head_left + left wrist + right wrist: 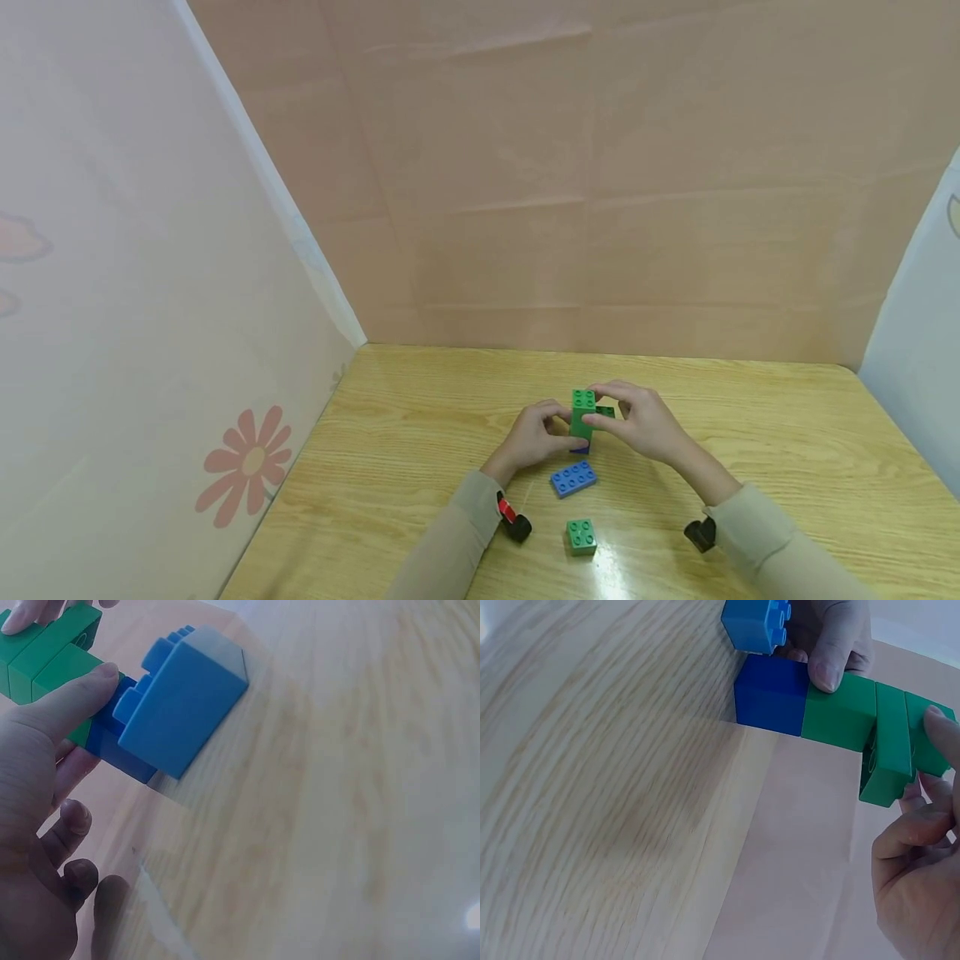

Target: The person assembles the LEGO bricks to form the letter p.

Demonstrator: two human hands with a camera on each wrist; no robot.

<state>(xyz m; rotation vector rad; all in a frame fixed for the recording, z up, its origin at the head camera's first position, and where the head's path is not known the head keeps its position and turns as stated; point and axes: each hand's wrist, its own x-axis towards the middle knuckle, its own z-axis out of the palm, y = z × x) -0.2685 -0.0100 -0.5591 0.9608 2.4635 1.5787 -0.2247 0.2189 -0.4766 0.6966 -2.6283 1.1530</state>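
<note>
A tower of toy building bricks stands upright on the table between the hands. Its base is a dark blue brick point(769, 694), with a green brick point(838, 712) above it. Over that, a thinner green brick point(889, 761) juts out to one side, capped by another green brick point(582, 398). My left hand point(531, 437) grips the tower low down, its thumb across the lower green brick near the dark blue one. My right hand point(637, 422) pinches the top green brick between thumb and fingers. Close in front of the tower lies a lighter blue brick point(184, 705), studs up.
Nearer to me, a loose green brick point(581, 537) sits on the wooden table point(420, 467). A tan sheet point(585, 208) hangs behind the table's far edge. Pale walls point(150, 250) flank both sides, the left one with a flower print.
</note>
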